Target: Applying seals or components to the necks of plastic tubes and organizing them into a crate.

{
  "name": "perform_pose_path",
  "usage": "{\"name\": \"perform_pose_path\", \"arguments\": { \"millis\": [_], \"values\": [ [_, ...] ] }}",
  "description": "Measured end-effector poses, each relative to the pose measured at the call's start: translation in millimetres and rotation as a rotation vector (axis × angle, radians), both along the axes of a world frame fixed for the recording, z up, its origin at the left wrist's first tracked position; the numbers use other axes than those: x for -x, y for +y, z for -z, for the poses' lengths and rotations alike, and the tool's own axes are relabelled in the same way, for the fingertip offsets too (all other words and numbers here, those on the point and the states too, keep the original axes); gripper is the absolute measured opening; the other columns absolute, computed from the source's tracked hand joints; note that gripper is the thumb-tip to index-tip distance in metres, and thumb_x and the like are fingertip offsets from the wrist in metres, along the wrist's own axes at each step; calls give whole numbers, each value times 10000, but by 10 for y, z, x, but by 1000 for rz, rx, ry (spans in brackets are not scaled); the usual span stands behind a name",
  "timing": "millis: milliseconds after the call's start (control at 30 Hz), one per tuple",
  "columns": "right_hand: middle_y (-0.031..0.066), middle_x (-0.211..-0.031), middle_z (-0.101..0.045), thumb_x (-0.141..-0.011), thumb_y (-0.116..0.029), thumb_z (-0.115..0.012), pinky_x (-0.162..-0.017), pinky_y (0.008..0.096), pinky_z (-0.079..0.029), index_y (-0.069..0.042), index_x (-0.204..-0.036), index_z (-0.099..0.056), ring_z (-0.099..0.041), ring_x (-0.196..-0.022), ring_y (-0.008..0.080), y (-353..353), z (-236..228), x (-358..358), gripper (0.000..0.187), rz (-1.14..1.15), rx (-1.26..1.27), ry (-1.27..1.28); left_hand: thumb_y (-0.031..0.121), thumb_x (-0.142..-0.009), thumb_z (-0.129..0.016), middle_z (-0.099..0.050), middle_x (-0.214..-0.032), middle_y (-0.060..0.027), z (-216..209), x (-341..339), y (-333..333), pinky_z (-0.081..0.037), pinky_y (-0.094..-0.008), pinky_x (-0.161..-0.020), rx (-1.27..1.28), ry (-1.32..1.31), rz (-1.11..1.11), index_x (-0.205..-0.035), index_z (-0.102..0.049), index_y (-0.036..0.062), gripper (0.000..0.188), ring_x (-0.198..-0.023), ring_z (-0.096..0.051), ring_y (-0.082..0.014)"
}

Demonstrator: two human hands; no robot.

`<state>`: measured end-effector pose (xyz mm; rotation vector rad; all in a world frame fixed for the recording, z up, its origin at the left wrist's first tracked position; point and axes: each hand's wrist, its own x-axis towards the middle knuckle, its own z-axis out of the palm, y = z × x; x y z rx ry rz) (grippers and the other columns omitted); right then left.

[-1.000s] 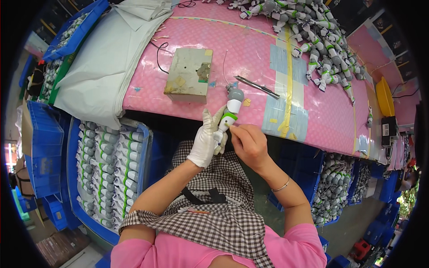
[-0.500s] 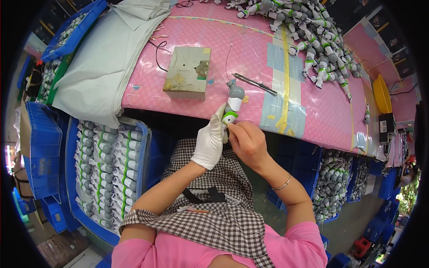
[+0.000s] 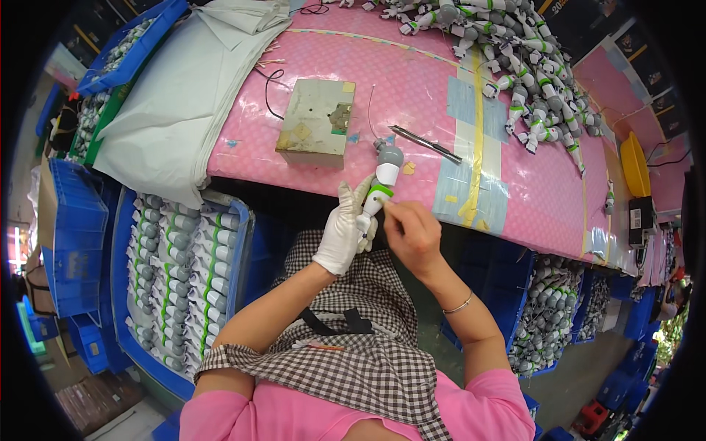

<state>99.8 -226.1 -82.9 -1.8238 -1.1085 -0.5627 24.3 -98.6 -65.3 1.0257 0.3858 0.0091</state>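
A jointed toy arm (image 3: 389, 172) in white and grey with a bright green band points away from me at the table's near edge. My left hand (image 3: 340, 234), in a white glove, is closed around its lower white part. A thin wire runs from the arm's grey far end onto the table. My bare right hand (image 3: 416, 237) is closed, thumb and fingertips pinched together just right of the green-banded section. Whether anything small sits in that pinch is hidden. Metal tweezers (image 3: 426, 143) lie on the table beyond the toy arm.
A metal box (image 3: 315, 121) with a cable stands on the pink-covered table (image 3: 243, 151). Many similar toy arms (image 3: 540, 95) are heaped at the far right. A blue crate (image 3: 246, 242) at my left holds rows of them; another crate of parts (image 3: 548, 309) stands below right.
My right hand has drawn slightly right, off the toy arm, uncovering its lower white part. The left hand keeps hold of the arm. The whole view has shifted a little.
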Motion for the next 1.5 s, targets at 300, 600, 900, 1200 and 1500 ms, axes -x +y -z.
{"name": "perform_pose_path", "arguments": {
  "millis": [300, 600, 900, 1200, 1500],
  "values": [
    [73, -837, -609, -724, 72, -659, -658, 323, -462, -47, -900, -651, -588, -739, 232, -21, -331, -496, 212, -78, 105, 41, 193, -830, -691, -665, -960, -100, 67, -74, 77, -484, -246, -753, -629, 15, -25, -1357, -461, 59, 590, -817, -597, -92],
    [59, -869, -598, -668, 76, -627, -735, 350, -428, -51, -902, -645, -545, -800, 250, -103, -324, -597, 267, -228, 220, -83, 136, -820, -694, -626, -914, -31, -151, -113, 126, -462, -218, -742, -575, 122, 127, -1359, -477, 100, 582, -776, -517, -59],
    [62, -852, -607, -682, 95, -621, -706, 335, -430, -44, -873, -651, -551, -771, 247, -250, -260, -646, 238, -217, 259, -131, 125, -816, -698, -597, -859, -2, -236, -102, 176, -444, -204, -620, -537, 169, 143, -1363, -476, 106, 591, -656, -473, -38],
    [117, -847, -631, -829, -56, -621, -638, 340, -455, -11, -842, -667, -593, -756, 268, -468, -388, -1305, 66, 341, 280, -152, 588, -923, -363, -353, -517, 55, -133, 135, 194, -400, -252, -492, 459, -85, 226, -1183, -499, 54, 610, -364, -312, -56],
    [42, -838, -654, -933, -267, -576, -437, 199, -364, -24, -929, -690, -512, -512, 78, 127, -859, -524, 269, -159, 5, 1324, 613, -939, -205, -331, -443, 47, -56, 146, 262, -288, -258, -437, 1013, -242, 440, -1094, -541, 25, 695, -310, -251, -63]
  ]
}}
